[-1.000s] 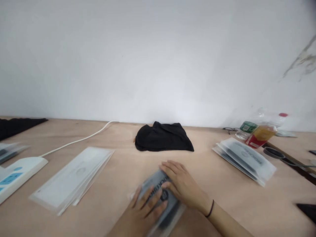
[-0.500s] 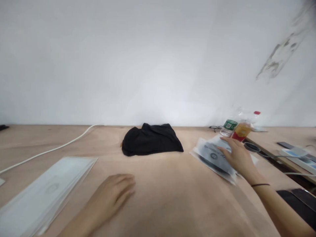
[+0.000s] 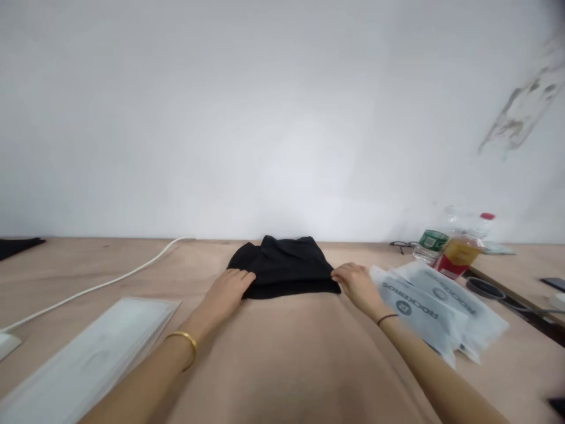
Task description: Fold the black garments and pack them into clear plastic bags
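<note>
A black cloth (image 3: 289,268) lies on the wooden table (image 3: 282,359), close to the wall. My left hand (image 3: 232,287), with a gold bangle on its wrist, grips the cloth's left side with the fingers curled over it. At the near right corner my right hand (image 3: 354,282) pinches the edge between thumb and fingers. A thin dark band circles the right wrist. The cloth's near edge runs between the two hands.
White ROCKBROS packets (image 3: 424,306) lie to the right, near bottles (image 3: 459,253), glasses (image 3: 401,244) and a dark round object (image 3: 485,288). On the left are a stack of clear bags (image 3: 97,359), a white cable (image 3: 119,277) and another black cloth (image 3: 17,247).
My right hand has left the packets on the right and taken hold of the black cloth. My left hand has moved forward from the bare table onto the cloth. The view has shifted slightly.
</note>
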`<state>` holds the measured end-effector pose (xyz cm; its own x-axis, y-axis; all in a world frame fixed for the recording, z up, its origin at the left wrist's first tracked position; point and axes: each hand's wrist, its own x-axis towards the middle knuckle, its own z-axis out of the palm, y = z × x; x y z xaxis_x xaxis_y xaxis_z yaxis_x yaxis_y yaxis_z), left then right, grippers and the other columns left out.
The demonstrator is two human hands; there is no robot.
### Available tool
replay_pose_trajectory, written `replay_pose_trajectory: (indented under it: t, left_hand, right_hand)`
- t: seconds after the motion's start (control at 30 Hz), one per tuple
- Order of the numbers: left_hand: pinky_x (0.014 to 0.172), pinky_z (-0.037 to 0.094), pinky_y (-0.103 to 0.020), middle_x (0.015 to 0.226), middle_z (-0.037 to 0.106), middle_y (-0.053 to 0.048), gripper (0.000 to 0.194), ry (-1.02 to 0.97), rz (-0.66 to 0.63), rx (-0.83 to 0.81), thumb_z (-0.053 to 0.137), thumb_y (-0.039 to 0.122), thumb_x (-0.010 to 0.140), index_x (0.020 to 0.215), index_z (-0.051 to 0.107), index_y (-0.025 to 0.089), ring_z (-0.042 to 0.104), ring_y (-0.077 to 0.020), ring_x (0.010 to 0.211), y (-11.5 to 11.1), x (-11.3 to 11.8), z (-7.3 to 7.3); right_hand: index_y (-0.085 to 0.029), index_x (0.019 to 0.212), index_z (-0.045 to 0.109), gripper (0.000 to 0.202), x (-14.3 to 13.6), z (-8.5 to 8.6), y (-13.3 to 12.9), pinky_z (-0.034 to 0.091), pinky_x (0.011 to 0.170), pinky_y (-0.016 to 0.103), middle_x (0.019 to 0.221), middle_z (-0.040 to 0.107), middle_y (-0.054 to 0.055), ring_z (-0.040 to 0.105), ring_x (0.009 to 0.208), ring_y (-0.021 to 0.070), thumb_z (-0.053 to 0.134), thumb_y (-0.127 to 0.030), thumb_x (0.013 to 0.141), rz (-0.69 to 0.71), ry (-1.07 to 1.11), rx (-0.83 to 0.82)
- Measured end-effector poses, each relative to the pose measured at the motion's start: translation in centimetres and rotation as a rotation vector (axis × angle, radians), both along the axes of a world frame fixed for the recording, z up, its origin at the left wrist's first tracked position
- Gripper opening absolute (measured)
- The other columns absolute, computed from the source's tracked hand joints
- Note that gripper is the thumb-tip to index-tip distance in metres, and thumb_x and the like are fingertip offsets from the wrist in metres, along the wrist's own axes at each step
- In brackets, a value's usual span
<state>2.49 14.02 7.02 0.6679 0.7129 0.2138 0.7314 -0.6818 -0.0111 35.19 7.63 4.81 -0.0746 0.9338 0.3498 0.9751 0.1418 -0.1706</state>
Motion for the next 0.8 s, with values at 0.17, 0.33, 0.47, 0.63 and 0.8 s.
replay_pose_trajectory:
  t: [0.17,0.33,0.47,0.63,0.8]
  left_hand:
    - [0.076,0.049,-0.030,0.100,0.070,0.000,0.025,-0.080,-0.134,-0.174,0.052,0.029,0.085,0.107,0.064,0.030,0.064,-0.0207,0.089,-7.9,-4.4,3.6]
    - [0.089,0.048,-0.034,0.117,0.065,0.001,0.038,-0.068,-0.145,-0.377,0.065,0.039,0.079,0.116,0.060,0.034,0.059,-0.0234,0.104,-13.1,-5.0,0.8]
    - [0.089,0.045,-0.036,0.104,0.066,-0.003,0.022,-0.216,0.014,-0.381,0.055,0.040,0.086,0.101,0.064,0.026,0.059,-0.0225,0.099,-11.3,-3.3,-2.0]
    - [0.088,0.043,-0.048,0.101,0.064,-0.011,0.032,-0.359,0.264,-0.346,0.067,0.039,0.077,0.098,0.063,0.015,0.056,-0.0331,0.102,-4.9,-0.6,-2.6]
    - [0.081,0.052,-0.042,0.110,0.061,-0.008,0.027,-0.403,0.255,-0.501,0.055,0.031,0.091,0.112,0.057,0.015,0.061,-0.0209,0.094,-0.2,-0.3,-3.6]
  right_hand:
    - [-0.026,0.084,0.070,0.020,-0.4,4.0,-7.5,0.047,0.073,0.030,0.080,0.070,0.001,0.062,0.077,0.0192,0.051,-0.028,0.088,0.266,0.251,-0.299]
    - [-0.029,0.107,0.066,0.027,-4.1,1.3,-11.7,0.047,0.087,0.030,0.105,0.068,0.001,0.062,0.095,0.0202,0.065,-0.028,0.080,0.311,0.388,-0.378]
    - [-0.024,0.104,0.067,0.022,-4.8,-1.1,-9.5,0.047,0.089,0.034,0.103,0.067,0.005,0.061,0.097,0.0207,0.055,-0.023,0.086,0.337,0.383,-0.290]
    - [-0.020,0.105,0.066,0.031,-3.6,-2.0,-2.8,0.042,0.096,0.039,0.110,0.067,0.007,0.058,0.106,0.0234,0.055,-0.013,0.077,0.258,0.452,-0.194]
    - [-0.015,0.090,0.066,0.021,-3.1,-3.7,1.2,0.049,0.069,0.032,0.076,0.067,0.004,0.062,0.073,0.0189,0.047,-0.024,0.085,0.158,0.519,-0.199]
